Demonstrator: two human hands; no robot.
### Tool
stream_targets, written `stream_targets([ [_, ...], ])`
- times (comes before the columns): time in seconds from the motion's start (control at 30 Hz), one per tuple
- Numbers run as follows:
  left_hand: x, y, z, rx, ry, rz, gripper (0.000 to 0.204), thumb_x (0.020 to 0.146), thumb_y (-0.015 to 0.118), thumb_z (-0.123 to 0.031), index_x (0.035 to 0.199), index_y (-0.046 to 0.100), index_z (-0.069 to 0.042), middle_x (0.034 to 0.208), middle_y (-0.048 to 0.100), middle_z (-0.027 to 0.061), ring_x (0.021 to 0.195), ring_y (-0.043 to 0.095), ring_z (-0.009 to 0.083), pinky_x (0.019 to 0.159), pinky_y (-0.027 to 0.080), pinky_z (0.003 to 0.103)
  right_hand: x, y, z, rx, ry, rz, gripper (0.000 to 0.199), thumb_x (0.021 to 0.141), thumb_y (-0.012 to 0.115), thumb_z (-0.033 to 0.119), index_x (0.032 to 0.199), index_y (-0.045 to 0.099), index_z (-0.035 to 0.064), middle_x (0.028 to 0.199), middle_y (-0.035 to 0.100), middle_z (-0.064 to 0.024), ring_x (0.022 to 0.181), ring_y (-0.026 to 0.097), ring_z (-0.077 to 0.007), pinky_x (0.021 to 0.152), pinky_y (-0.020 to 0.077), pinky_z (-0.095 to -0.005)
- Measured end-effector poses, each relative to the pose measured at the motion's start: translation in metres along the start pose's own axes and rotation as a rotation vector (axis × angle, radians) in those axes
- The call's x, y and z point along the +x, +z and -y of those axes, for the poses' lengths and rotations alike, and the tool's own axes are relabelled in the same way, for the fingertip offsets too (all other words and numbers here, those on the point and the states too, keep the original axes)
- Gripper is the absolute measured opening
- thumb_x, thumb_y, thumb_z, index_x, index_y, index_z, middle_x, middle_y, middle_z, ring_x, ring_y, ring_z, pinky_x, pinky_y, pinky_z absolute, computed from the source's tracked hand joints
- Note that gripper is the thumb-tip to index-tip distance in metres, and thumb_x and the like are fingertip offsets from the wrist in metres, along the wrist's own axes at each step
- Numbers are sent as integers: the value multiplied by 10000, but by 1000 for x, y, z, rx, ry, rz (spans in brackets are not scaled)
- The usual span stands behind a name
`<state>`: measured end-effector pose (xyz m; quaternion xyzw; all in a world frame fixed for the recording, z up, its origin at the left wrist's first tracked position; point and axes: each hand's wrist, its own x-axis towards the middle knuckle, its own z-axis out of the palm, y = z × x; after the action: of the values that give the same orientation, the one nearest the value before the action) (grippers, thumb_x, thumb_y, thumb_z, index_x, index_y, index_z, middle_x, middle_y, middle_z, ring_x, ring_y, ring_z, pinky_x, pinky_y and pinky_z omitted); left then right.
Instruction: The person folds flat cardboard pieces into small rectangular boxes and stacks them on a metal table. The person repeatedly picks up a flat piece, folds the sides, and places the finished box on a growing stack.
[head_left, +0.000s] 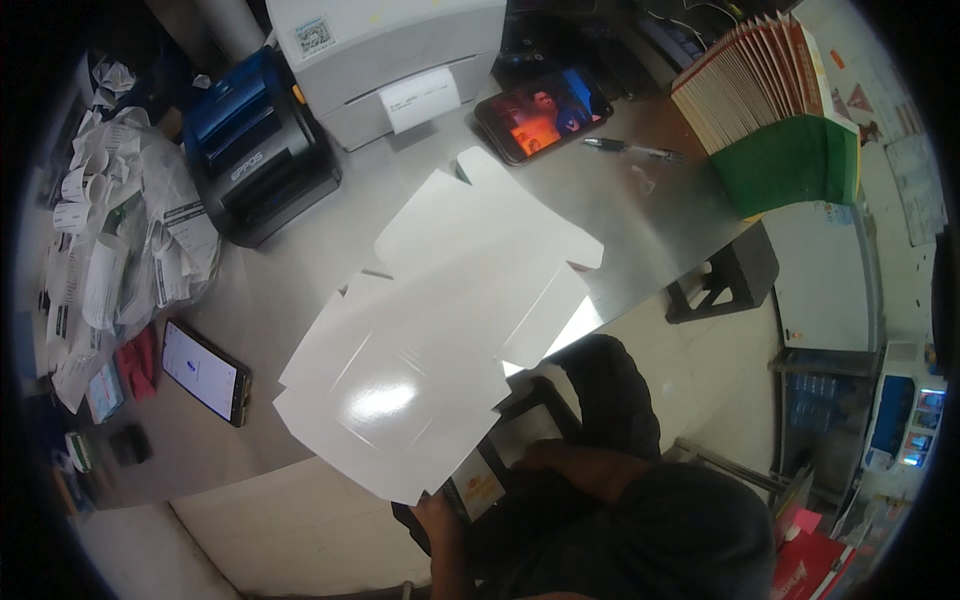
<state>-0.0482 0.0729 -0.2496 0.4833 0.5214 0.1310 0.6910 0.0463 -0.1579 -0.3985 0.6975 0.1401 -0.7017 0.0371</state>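
Note:
A large flat white cardboard box blank [430,310], with cut flaps and crease lines, lies across the metal table and sticks out over its near edge. At its lowest corner, my left hand [436,518] has its fingers closed on the card. My right hand [543,456] is to the right of the blank, below the table edge, beside a dark frame around a grey panel [535,432]. Its fingers are partly hidden and dark. Between my hands shows a pale piece with orange print [480,488], mostly covered.
Behind the blank stand a white printer [400,60] and a black label printer [262,150]. Phones lie at left [205,370] and back [543,112], with a pen [632,149]. A fanned stack of folded cartons [785,165] is at right, crumpled labels [130,220] at left, a black stool [728,272] beyond.

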Motion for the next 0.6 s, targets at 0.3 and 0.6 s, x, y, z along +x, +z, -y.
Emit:
stream_targets([
  [0.3, -20, 85, 9, -54, 16, 93, 101, 1038, 671, -106, 1027, 659, -6, 946, 704, 47, 835, 637, 118, 806, 510, 291, 34, -42, -67, -29, -90, -67, 861, 882, 604, 788, 1432, 665, 129, 1521, 590, -183, 1425, 538, -375, 1193, 391, -516],
  [0.6, -83, 116, 2, -6, 329, 25, 88, 1030, 690, -89, 1019, 679, -2, 933, 719, 49, 813, 638, 106, 755, 503, 271, -43, -94, -37, 51, -422, -760, 468, 1035, 615, 378, 1368, 661, 53, 1386, 666, -215, 1202, 682, -382, 1032, 528, -497],
])
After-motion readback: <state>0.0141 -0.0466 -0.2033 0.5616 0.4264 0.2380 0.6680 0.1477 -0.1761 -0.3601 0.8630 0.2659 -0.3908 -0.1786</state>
